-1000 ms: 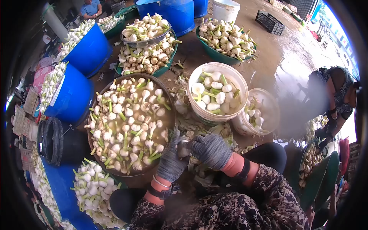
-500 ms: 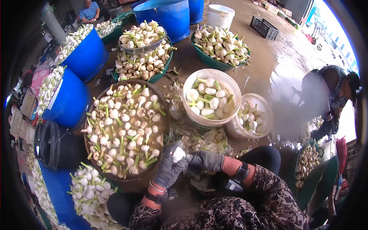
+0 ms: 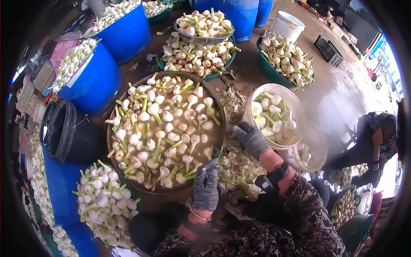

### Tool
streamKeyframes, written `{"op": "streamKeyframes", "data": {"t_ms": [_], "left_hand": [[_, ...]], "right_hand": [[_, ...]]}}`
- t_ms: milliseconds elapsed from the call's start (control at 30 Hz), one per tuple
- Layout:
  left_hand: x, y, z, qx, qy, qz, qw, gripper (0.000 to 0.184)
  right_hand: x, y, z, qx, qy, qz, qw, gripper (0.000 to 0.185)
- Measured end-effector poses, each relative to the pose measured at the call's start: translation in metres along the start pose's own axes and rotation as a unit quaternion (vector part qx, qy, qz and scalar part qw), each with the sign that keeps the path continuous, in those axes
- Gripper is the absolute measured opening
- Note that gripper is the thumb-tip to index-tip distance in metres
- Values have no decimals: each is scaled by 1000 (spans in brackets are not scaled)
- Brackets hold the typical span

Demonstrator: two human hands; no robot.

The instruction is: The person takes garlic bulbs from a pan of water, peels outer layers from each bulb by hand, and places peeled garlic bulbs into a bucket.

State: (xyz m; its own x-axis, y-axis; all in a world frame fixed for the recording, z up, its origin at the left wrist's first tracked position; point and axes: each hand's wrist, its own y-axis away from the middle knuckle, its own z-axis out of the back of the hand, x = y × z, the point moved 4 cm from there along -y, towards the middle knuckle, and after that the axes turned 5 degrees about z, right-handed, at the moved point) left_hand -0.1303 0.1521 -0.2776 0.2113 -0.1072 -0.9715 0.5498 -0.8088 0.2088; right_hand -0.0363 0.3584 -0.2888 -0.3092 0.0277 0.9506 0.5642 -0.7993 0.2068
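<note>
My left hand (image 3: 206, 185), in a grey glove, reaches to the near right rim of a wide round tub (image 3: 224, 124). Its fingers stretch forward close to a garlic bulb (image 3: 208, 151) at the tub's edge, and nothing held shows in it. Many garlic bulbs with green stems float in the tub's murky water. My right hand (image 3: 252, 140), also gloved, is beside the white bucket (image 3: 247, 112), its fingers curled and pointing left. What it holds, if anything, is hidden. Cleaner white garlic (image 3: 277, 126) lies inside that bucket.
Peeled leaves (image 3: 242, 169) cover the floor between the tub and my knees. A second pale bucket (image 3: 319, 154) stands at right. Garlic heaps (image 3: 105, 201) and blue tubs (image 3: 92, 85) line the left; a co-worker (image 3: 379, 145) bends at far right.
My hands have moved apart: the left toward the tub rim, the right up beside the bucket. The white garlic bulb held in my left hand no longer shows there. The view has shifted left.
</note>
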Motion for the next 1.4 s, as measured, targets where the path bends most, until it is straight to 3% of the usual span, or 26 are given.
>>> {"op": "streamKeyframes", "data": {"t_ms": [33, 100, 133, 200, 233, 300, 433, 500, 567, 633, 700, 767, 833, 900, 967, 1033, 1067, 1200, 1300, 1400], "left_hand": [[3, -3, 3, 12, 12, 18, 1000, 30], [6, -5, 8, 4, 13, 21, 1000, 28], [7, -6, 11, 8, 33, 36, 999, 27], [7, -7, 18, 4, 54, 54, 997, 27], [6, -9, 20, 7, 16, 34, 999, 27], [6, -12, 22, 4, -23, 15, 1000, 27], [8, -16, 23, 18, 14, 42, 999, 28], [2, -16, 24, -13, 90, 77, 993, 31], [20, -23, 27, -29, 82, 71, 994, 37], [24, -28, 29, -87, 150, 35, 984, 43], [18, -33, 25, -66, 136, 85, 985, 46], [24, -33, 10, 39, 208, 154, 965, 44], [22, -27, -2, 68, 227, 156, 959, 42], [23, -24, -13, 80, 270, 124, 952, 42], [16, -16, -22, 72, 262, 124, 954, 41], [15, -11, -25, 57, 151, 77, 984, 40], [14, -9, -27, 57, 118, 72, 989, 41], [4, 1, -38, 36, 97, 69, 992, 32], [9, 1, -35, 31, -38, -12, 999, 34], [12, 5, -32, 43, 39, 5, 998, 36]], "right_hand": [[-18, -26, -16, -14, 149, 93, 984, 32], [-16, -57, -48, 28, 313, 89, 945, 41], [-17, -74, -63, 34, 311, 91, 945, 41], [-36, -102, -88, 41, 381, -37, 923, 53], [-47, -114, -100, 49, 380, -34, 923, 53], [-84, -136, -114, 3, 312, -137, 940, 66], [-88, -132, -122, -17, 282, -112, 953, 72], [-88, -123, -116, -14, 260, -86, 962, 67], [-34, -84, -102, -1, 122, 72, 990, 70], [-8, -40, -88, 25, 68, 214, 974, 65], [22, 10, -75, 85, 32, 187, 978, 67], [17, 44, -68, 129, -17, 152, 980, 66], [15, 64, -52, 107, -5, 142, 984, 65], [15, 78, -35, 55, 52, 260, 963, 66], [25, 98, -16, -1, 62, 237, 970, 53], [27, 111, 2, -58, 187, 154, 968, 31], [22, 116, 5, -124, 158, 223, 954, 13], [27, 128, 1, -137, 233, 257, 928, 12], [26, 130, -6, -162, 305, 243, 906, 10], [23, 123, -3, -146, 244, 200, 938, 11]]}}
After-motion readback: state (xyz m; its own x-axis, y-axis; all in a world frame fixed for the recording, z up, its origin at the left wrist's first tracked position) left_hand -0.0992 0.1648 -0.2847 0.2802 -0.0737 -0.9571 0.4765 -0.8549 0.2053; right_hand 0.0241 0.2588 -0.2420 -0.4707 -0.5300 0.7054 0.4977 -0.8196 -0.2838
